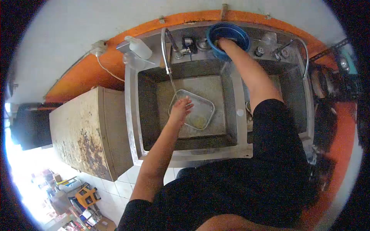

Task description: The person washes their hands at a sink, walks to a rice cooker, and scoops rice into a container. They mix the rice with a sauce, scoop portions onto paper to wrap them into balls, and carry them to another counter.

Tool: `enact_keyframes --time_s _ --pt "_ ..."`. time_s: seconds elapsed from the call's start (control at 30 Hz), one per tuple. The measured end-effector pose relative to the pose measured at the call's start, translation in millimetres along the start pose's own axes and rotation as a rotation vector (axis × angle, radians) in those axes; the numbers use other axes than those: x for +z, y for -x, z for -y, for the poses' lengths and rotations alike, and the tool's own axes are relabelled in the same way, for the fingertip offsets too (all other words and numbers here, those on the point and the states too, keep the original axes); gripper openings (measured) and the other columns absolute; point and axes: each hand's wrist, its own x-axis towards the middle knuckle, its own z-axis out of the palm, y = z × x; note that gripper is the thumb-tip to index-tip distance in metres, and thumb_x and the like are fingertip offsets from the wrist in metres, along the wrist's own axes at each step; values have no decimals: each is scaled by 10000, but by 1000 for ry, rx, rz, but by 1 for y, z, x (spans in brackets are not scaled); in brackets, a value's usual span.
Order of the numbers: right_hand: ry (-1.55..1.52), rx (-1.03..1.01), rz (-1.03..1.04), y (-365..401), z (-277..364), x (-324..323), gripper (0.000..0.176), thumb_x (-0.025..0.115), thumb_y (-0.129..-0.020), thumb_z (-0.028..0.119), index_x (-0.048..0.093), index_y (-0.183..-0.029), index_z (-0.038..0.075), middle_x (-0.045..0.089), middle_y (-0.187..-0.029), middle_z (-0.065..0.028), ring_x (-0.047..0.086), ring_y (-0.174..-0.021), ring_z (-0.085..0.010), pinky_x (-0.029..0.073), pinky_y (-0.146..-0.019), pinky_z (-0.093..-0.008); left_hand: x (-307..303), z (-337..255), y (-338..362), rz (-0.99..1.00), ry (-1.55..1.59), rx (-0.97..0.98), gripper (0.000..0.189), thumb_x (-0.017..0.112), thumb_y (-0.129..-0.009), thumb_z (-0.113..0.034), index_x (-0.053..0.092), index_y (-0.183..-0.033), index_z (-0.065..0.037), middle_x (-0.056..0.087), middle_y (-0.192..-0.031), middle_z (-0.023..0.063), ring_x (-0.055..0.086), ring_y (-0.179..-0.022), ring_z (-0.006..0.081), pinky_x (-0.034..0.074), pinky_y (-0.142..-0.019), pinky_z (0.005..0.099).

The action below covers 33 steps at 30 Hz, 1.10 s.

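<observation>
My left hand (181,109) is over a clear rectangular container (210,106) in the left sink basin, its fingers apart and nothing seen in them. A thin stream of water (173,86) falls from the curved faucet (163,50) beside that hand. Something yellowish (199,122) lies in the container's near end, too blurred to name. My right hand (225,43) reaches into a blue plastic tub (241,35) on the sink's back ledge. Its fingers are down inside the tub and hidden, so whatever they touch does not show clearly.
A second sink basin (296,96) lies to the right, with another curved faucet (306,57). On the back left corner stands a white pump bottle (139,47). A rusty, pale metal cabinet (86,131) adjoins the sink's left side. An orange stool (88,195) is lower left.
</observation>
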Motion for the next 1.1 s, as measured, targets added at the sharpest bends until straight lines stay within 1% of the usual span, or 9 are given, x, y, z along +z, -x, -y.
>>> enact_keyframes --time_s 0.17,0.2,0.33,0.4,0.6,0.7,0.87,1.0,1.1 --pt "-373 160 -183 58 17 -47 300 450 -808 161 614 -1005 5 566 -1089 -218 552 -1011 -355 429 -864 -420 6 -6 22 32 21 19 396 580 -827 -408 514 -1060 -94 567 -1020 48 555 -923 173 388 -745 297" --pt "-281 -71 -165 70 18 -72 285 478 -792 163 606 -983 -5 593 -1004 -220 565 -957 -368 439 -829 -420 5 -8 21 56 29 23 401 580 -825 -414 521 -1057 -93 570 -1017 45 556 -920 173 390 -749 298" --pt "-105 -59 -274 111 36 -147 303 431 -823 180 595 -1032 35 611 -980 -196 587 -938 -330 453 -816 -400 16 -30 31 87 -7 64 406 567 -836 -403 509 -1091 -93 574 -1026 46 557 -918 178 396 -761 300" --pt "-607 -251 -507 147 53 -168 242 458 -807 153 617 -943 31 632 -838 -182 611 -817 -331 470 -742 -398 37 -51 37 167 -43 180 435 550 -854 -375 477 -1175 -92 552 -1089 65 554 -918 169 399 -766 296" --pt "-1160 -384 -297 221 132 -89 474 615 -786 92 389 -1201 54 519 -1144 -98 509 -1008 -199 414 -860 -338 97 -90 36 122 -55 712 504 612 -828 -189 415 -1274 -61 498 -1168 103 551 -905 171 444 -734 312" --pt "-1935 -111 -96 262 161 -95 411 523 -874 242 373 -1197 36 505 -1133 -109 507 -1000 -195 399 -878 -333 93 -83 21 -49 -422 809 507 625 -770 -81 450 -1243 -31 523 -1109 139 564 -872 197 457 -723 308" --pt "-1427 21 -261 277 158 -56 362 463 -903 300 468 -1119 9 574 -1001 -115 558 -901 -193 429 -812 -319 93 -70 24 -211 -685 853 207 599 -697 -66 603 -888 13 582 -810 169 570 -733 230 457 -659 315" --pt "-1405 -221 -413 265 146 -77 268 517 -887 247 588 -998 14 609 -910 -47 560 -838 -127 436 -765 -274 96 -71 18 -144 -656 688 248 563 -712 -82 606 -935 19 624 -803 146 602 -756 233 460 -685 330" --pt "-1113 -96 -651 224 127 -105 141 640 -799 135 617 -849 5 632 -757 -31 574 -669 -117 461 -626 -275 99 -84 12 -95 -634 757 181 607 -755 -130 583 -864 12 590 -792 137 550 -699 178 440 -549 324"
